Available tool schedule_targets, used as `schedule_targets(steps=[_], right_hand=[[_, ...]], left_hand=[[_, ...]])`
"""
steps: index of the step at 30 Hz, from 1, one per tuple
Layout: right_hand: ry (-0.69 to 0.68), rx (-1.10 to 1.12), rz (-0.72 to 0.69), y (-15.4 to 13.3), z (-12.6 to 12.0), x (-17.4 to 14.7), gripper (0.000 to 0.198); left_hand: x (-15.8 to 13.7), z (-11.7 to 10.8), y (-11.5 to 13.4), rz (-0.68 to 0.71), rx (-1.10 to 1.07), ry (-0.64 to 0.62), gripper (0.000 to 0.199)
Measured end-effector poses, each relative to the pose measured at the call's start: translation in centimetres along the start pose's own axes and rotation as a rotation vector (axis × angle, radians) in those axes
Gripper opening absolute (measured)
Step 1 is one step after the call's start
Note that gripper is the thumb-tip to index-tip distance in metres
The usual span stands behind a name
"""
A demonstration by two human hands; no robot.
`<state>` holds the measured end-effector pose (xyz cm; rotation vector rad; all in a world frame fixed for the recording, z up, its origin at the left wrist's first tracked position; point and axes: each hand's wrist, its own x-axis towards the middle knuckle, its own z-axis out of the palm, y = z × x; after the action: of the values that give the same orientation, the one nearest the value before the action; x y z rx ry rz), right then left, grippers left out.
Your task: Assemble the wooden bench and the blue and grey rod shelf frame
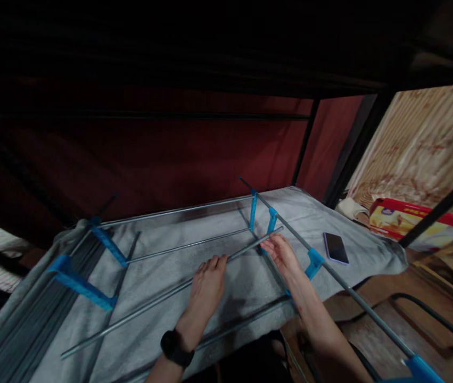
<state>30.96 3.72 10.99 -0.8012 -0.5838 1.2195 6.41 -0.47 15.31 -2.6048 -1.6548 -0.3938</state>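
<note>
A loose metal tube [146,307] slants across the grey blanket, held up in both hands. My left hand [209,279], with a dark watch [176,348] on its wrist, is closed around the tube right of its middle. Close to the tube's far right end, my right hand [282,252] pinches it with bent fingers. Beside that hand, blue plastic connectors [314,261] sit on a long side tube [354,293]. On the left, more blue connectors [82,287] join the frame. Thin crossbars [188,246] run between the two sides behind my hands.
A bundle of grey tubes [38,319] lies on the blanket [230,287] at left. To the right rests a phone [335,248]. Black metal posts [360,143] and a dark overhead surface surround the bed. A red and yellow box [413,218] stands beyond.
</note>
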Motion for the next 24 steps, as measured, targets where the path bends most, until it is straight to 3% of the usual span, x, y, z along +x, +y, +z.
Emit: schedule_targets(steps=[7, 17, 24], right_hand=[[0.119, 0.02, 0.069, 0.5, -1.3, -0.6, 0.017], [0.141, 0.009, 0.076, 1.3, -1.9, -0.5, 0.015], [0.117, 0.008, 0.098, 1.7, -1.5, -0.8, 0.016]], left_hand=[[-0.3, 0.7, -0.3, 0.08, -0.028, -0.039, 0.055], [1.6, 0.3, -0.9, 0.141, -0.022, 0.026, 0.031], [3.1, -0.1, -0.2, 0.222, -0.023, -0.051, 0.025]])
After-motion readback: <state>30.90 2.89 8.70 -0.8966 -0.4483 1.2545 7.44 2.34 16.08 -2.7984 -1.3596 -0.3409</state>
